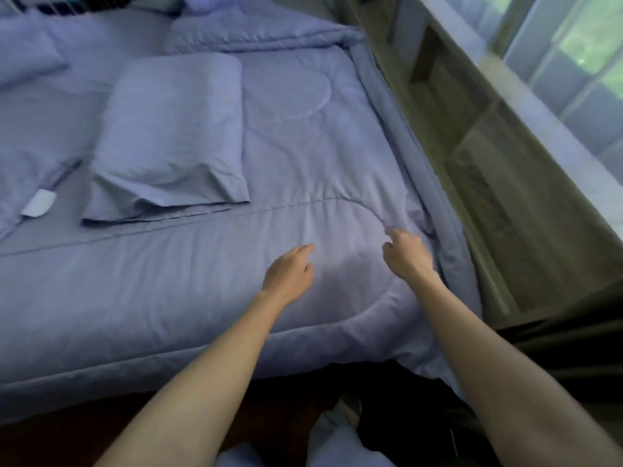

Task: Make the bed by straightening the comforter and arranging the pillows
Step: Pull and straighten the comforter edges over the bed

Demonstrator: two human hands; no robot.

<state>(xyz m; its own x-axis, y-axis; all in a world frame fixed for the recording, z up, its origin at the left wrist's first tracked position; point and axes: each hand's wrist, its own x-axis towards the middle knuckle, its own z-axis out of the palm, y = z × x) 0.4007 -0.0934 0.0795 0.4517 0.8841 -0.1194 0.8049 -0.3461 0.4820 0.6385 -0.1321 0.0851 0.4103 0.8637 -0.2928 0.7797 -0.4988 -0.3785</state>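
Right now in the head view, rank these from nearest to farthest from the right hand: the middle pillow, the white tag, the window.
From the right hand:
1. Middle pillow, up and left on the bed.
2. Window, far upper right.
3. White tag, far left edge.

Bedroom in a home. A bed (50,372) is filling most of the view, a lavender comforter (202,298) lying spread over it. Matching pillows are lying on top: one (175,129) near the middle, another (23,52) at far left. A wooden shelf unit (472,129) is standing against the bed's right side. Behind it, daylight is coming through a window (580,45) showing greenery outside.
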